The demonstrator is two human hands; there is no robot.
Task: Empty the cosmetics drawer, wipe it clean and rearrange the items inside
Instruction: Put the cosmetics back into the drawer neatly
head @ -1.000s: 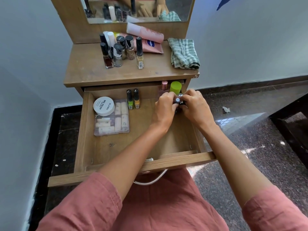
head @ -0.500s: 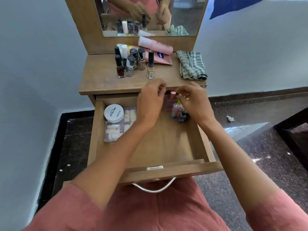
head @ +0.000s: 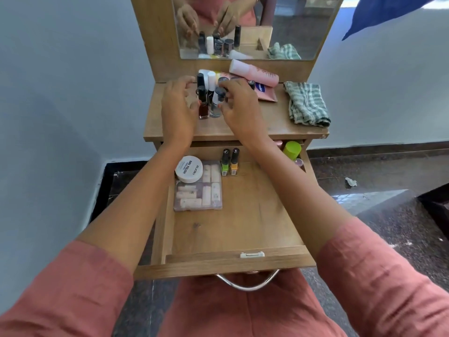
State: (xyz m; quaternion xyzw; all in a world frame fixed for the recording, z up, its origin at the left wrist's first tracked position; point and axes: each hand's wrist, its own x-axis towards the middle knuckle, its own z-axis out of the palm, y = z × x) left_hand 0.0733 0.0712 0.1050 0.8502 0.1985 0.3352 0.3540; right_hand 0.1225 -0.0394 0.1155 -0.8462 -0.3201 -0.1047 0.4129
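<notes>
Both hands work a cluster of bottles [head: 209,98] on the dresser top [head: 255,122], the left hand [head: 178,110] cupped loosely just left of them, the right hand [head: 239,105] pinching a dark-capped bottle [head: 217,103] between its fingertips. Below the wrists, the open drawer [head: 230,229] looks mid-job: a white jar [head: 189,169] on a clear case [head: 198,190], two polishes [head: 230,161] and a green-capped bottle [head: 291,149] inside. Right of the hands lies a checked cloth [head: 307,105].

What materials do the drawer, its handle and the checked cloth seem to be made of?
Drawer: wood or wood-look board, matte; grain and a knot show. Handle: probably metal, polished; it shines silver. Cloth: woven fabric, likely cotton; soft folds, green-white check.
</notes>
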